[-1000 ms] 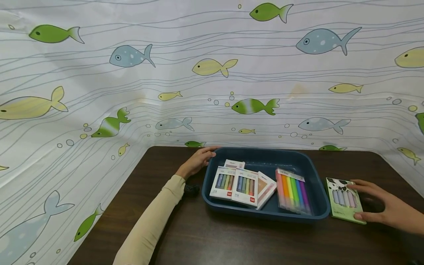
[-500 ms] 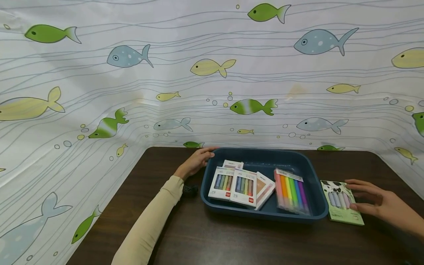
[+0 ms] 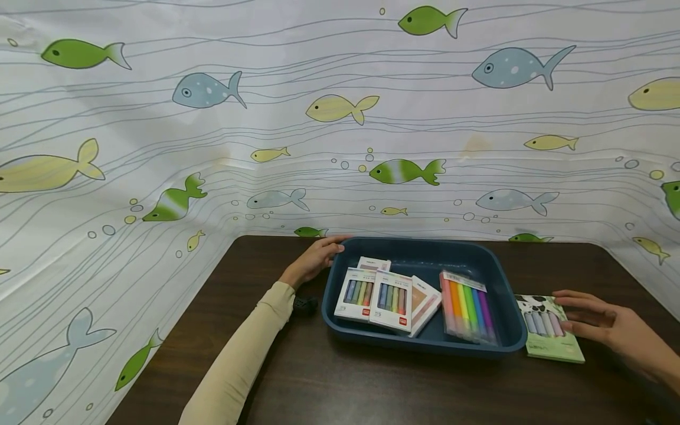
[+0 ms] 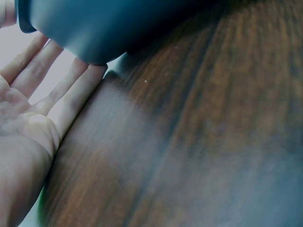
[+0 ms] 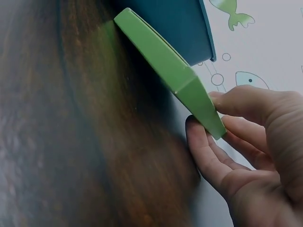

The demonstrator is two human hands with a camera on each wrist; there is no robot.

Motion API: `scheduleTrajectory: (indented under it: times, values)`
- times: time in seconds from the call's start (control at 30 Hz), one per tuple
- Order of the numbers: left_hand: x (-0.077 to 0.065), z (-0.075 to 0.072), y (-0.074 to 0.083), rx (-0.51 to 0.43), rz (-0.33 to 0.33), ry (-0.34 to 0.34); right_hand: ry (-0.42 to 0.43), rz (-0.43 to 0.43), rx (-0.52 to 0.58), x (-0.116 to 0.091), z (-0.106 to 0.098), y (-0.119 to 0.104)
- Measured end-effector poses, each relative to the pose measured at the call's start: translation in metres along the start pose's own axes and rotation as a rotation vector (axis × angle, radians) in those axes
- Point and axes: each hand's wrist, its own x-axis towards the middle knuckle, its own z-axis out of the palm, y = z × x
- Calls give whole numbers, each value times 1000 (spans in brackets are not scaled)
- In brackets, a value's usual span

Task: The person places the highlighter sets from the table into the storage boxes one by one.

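Observation:
My right hand pinches the right side of a green cow-print box of highlighters, pastel barrels showing through its window. In the right wrist view the thumb lies on top of the box and fingers lie beneath its near corner, which is raised off the table. The box is beside the right wall of a dark blue plastic tub. At the tub's left end rests my left hand, thumb by the rim. The left wrist view has its fairly straight fingers touching the tub's outer wall.
Inside the tub lie several white highlighter boxes, overlapping at the left, and a clear pouch of rainbow-coloured pens at the right. A small black object sits by the left wrist. A fish-print sheet hangs behind the dark wooden table.
The green box has shifted slightly left towards the tub, and its far edge looks lower. My right thumb has moved up along its right side. The left hand has stayed at the tub.

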Motion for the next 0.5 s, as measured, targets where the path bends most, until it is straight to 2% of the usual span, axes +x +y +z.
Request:
scheduleTrajectory:
  times: [0.17,0.4,0.5]
  values:
    - [0,0,-2,10,1,-11,7,13,36,-1,1,3]
    - [0,0,2,12,-2,-9,27,-31,149,-1,-1,7]
    - [0,-1,2,17,-6,-9,42,-39,160,-1,-4,7]
